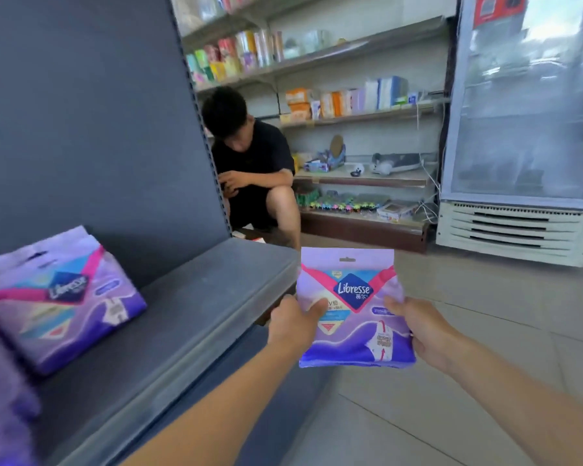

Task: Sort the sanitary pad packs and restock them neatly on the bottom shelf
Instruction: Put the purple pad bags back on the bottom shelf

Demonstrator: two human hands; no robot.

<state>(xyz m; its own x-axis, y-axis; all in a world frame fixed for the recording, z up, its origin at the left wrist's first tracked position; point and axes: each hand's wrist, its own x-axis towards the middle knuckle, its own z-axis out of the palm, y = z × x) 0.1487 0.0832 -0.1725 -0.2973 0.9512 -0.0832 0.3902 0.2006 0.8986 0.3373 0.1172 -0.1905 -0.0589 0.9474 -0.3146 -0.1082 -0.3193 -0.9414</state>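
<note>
Currently one purple pad pack (354,307) is held up in the air w/ both hands, front side turned to the camera, "Libresse" logo readable, hang-hole edge at the top. It is pinched at its left edge by the left hand (293,326): thumb laid over the front, other fingers hidden behind the pkg. The right edge is gripped the same way by the right hand (421,331), thumb on the front, fingers curled round the back. The pack is held roughly upright, just off the right end of the grey bottom shelf (196,317), above the tiled floor (384,425), touching neither. Further left on that shelf more packs of the same design (61,297) are seen, tilted back toward the dark back panel (81,112); at least two are layered, exact count can't be told due to blur. A blurred purple shape (4,398) is cut off at the btm-left corner; what it is can't be told. In the bkgd a second person (249,163) in a black top is crouched beside the panel's edge. Behind, wall shelves (360,112) are stocked w/ assorted boxes and small goods, and a glass-door fridge (525,129) is stood at the right on the floor.
</note>
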